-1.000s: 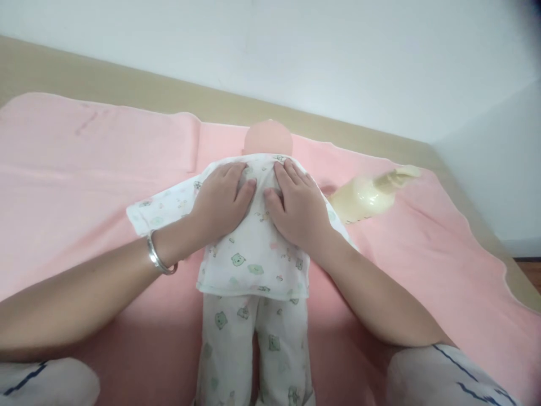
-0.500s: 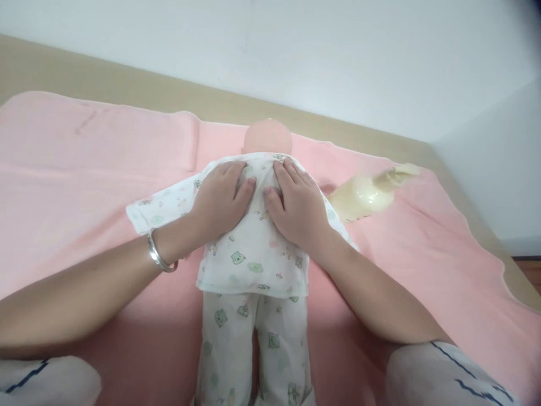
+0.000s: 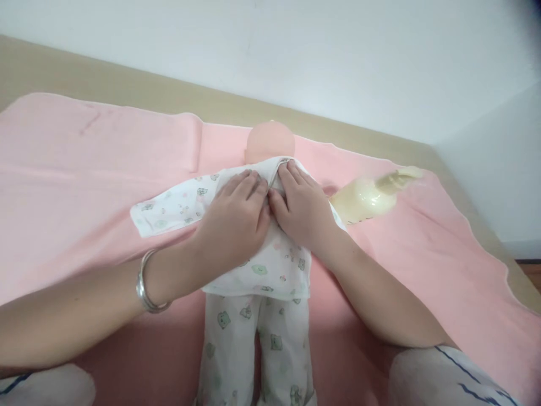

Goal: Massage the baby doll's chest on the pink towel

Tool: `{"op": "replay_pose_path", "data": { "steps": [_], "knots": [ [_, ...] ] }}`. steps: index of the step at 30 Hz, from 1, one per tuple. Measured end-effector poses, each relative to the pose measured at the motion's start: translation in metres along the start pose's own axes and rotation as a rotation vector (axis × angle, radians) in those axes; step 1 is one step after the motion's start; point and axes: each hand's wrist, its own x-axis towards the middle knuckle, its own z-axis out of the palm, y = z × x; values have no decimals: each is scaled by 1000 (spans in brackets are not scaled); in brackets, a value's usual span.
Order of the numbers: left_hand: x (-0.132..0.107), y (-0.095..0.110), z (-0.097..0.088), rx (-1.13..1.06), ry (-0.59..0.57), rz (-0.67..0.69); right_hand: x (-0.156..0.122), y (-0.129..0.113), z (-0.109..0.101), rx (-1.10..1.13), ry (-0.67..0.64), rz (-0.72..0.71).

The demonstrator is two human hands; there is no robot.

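A baby doll lies on the pink blanket; its bare round head [image 3: 270, 141] points away from me and no face shows. It wears a white printed shirt [image 3: 260, 279] and matching trousers [image 3: 230, 344]. My left hand [image 3: 239, 217], a silver bangle at its wrist, is on the shirt's upper middle, fingers bent and closed on the cloth. Close beside it, my right hand [image 3: 302, 206] rests on the shirt's upper right, fingers stretched out and thumb apart. Between the hands the cloth rises in a fold near the neckline. The shirt's left sleeve [image 3: 169, 206] lies spread sideways.
The pink blanket [image 3: 422, 270] covers most of a tan surface [image 3: 127, 73] with a white wall behind it. To the right of the doll lies a glossy pale yellow, bottle-shaped object [image 3: 367, 197]. A blanket fold [image 3: 160, 135] shows at the far left.
My left hand has moved right and closed on the cloth, drawing it into a fold beside my right hand. The right hand stays at nearly the same place.
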Motion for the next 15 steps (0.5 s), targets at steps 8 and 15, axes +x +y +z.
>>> {"op": "replay_pose_path", "data": {
  "steps": [8,15],
  "knots": [
    [3,-3,-4,-25,-42,-13,-2,-2,-9,-54,-36,-58],
    [27,-27,-5,-254,-169,-198,-30,-25,-11,-221,70,-118]
  ]
}}
